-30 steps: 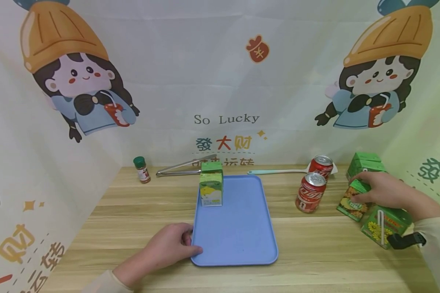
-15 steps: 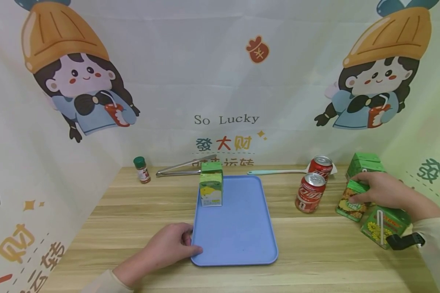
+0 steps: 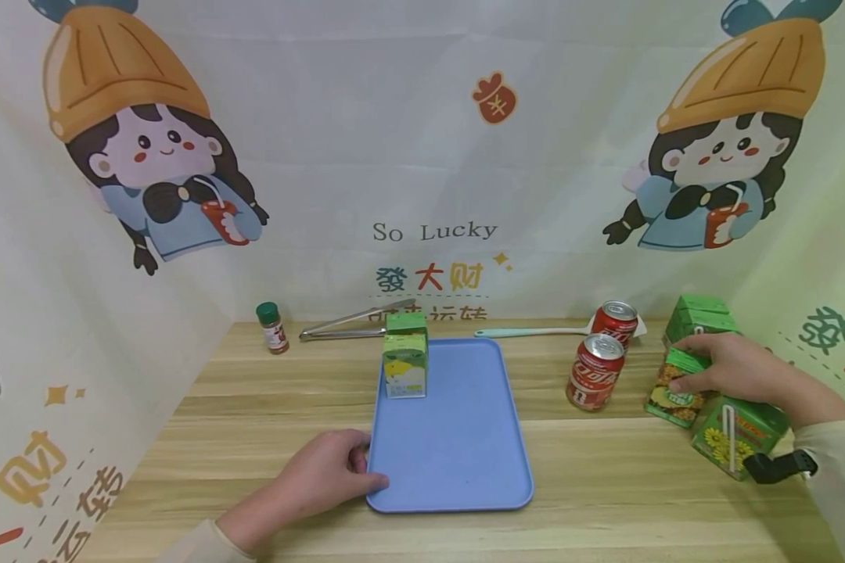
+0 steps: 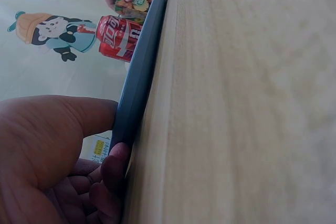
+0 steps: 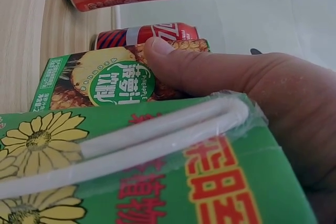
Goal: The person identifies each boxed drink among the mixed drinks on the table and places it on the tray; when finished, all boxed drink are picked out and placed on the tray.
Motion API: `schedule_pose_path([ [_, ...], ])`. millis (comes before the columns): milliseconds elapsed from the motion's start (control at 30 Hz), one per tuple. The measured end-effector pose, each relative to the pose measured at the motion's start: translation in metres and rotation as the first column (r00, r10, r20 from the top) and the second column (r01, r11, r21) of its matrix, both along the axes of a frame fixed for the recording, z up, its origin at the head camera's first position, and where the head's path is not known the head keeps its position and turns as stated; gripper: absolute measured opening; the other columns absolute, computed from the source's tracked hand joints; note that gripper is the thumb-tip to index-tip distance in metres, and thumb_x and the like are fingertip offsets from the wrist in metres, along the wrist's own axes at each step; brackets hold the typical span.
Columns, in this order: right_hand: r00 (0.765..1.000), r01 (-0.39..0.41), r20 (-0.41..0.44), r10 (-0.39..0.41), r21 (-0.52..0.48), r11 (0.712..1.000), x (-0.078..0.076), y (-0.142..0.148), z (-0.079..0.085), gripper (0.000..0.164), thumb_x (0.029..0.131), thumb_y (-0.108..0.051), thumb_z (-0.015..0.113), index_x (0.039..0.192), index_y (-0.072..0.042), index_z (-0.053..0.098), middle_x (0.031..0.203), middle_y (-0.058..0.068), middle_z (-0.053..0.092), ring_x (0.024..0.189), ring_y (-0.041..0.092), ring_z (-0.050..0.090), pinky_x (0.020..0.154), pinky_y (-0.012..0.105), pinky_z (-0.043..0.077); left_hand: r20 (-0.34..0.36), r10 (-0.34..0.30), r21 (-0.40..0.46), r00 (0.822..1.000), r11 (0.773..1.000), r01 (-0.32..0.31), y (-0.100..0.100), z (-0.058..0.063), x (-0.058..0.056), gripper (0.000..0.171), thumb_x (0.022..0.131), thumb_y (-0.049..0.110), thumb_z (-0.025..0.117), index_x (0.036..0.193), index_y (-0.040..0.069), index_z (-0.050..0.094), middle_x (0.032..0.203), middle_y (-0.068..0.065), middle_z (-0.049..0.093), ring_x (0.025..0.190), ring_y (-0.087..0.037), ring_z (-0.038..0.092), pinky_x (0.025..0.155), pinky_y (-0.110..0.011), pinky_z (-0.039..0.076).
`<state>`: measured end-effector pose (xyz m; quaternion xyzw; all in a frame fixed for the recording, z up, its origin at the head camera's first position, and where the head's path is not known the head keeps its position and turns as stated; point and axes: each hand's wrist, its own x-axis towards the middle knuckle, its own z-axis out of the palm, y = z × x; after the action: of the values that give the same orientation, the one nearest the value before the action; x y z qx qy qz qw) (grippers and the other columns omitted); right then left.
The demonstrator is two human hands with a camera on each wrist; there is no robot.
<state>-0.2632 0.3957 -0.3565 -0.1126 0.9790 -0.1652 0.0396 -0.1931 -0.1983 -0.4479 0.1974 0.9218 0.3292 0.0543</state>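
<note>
My left hand point(image 3: 331, 465) holds the near left edge of a blue tray point(image 3: 458, 453). In the left wrist view the thumb lies on the tray's rim and the fingertips touch its side lower down. At the right, my right hand point(image 3: 746, 371) grips a pineapple juice carton point(image 3: 676, 395), which stands on the table. The thumb presses its printed face in the right wrist view; the other fingers are hidden. Just nearer me is a green drink carton with yellow flowers and a white straw point(image 5: 163, 142). A lemon-printed carton point(image 3: 404, 371) stands on the tray's far left corner, another green-topped carton point(image 3: 406, 319) behind it.
Two red cola cans point(image 3: 596, 374) stand left of the right hand. Behind that hand is a green carton point(image 3: 697, 317). Metal tongs point(image 3: 345, 334), a pale green-handled utensil point(image 3: 528, 331) and a green-capped spice jar point(image 3: 272, 328) line the back near the printed cloth.
</note>
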Motion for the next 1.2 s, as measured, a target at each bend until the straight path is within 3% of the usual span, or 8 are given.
schedule_pose_path([
  [333,1.000,0.003,0.025,-0.003,0.005,1.000,0.0003,-0.0029,0.0035,0.075,0.087,-0.037,0.097,0.135,0.011,0.066,0.112,0.018,0.074,0.096,0.034,0.064,0.079,0.047,0.055,0.006,-0.002,-0.002,1.000,1.000,0.002,-0.0006,-0.0005,-0.0005,0.036,0.089,0.035,0.095,0.088,0.016,0.065,0.072,0.008,0.059,0.063,-0.008,0.051,0.057,-0.027,0.040],
  [867,1.000,-0.004,0.021,0.004,-0.010,1.000,0.0011,-0.0038,0.0031,0.072,0.086,-0.033,0.097,0.135,0.011,0.068,0.114,0.019,0.075,0.097,0.034,0.064,0.080,0.046,0.055,0.001,-0.001,-0.003,1.000,1.000,0.001,-0.0004,-0.0018,-0.0002,0.035,0.089,0.034,0.095,0.088,0.016,0.066,0.073,0.008,0.059,0.063,-0.008,0.052,0.058,-0.027,0.040],
  [1133,1.000,-0.020,-0.020,0.019,-0.020,1.000,0.0003,-0.0061,0.0049,0.072,0.088,-0.032,0.096,0.138,0.012,0.066,0.125,0.028,0.073,0.108,0.041,0.066,0.093,0.066,0.056,0.005,0.007,-0.015,1.000,1.000,-0.007,0.0006,-0.0017,-0.0013,0.034,0.090,0.035,0.094,0.088,0.017,0.066,0.073,0.008,0.059,0.064,-0.008,0.052,0.058,-0.027,0.041],
  [1200,1.000,-0.020,-0.018,0.020,-0.027,0.999,0.0003,-0.0076,0.0070,0.073,0.089,-0.032,0.096,0.138,0.012,0.066,0.123,0.026,0.074,0.107,0.041,0.066,0.093,0.065,0.056,0.004,0.008,-0.020,1.000,1.000,-0.008,0.0008,-0.0018,-0.0016,0.034,0.090,0.035,0.094,0.088,0.017,0.065,0.073,0.009,0.059,0.064,-0.008,0.052,0.058,-0.027,0.041],
])
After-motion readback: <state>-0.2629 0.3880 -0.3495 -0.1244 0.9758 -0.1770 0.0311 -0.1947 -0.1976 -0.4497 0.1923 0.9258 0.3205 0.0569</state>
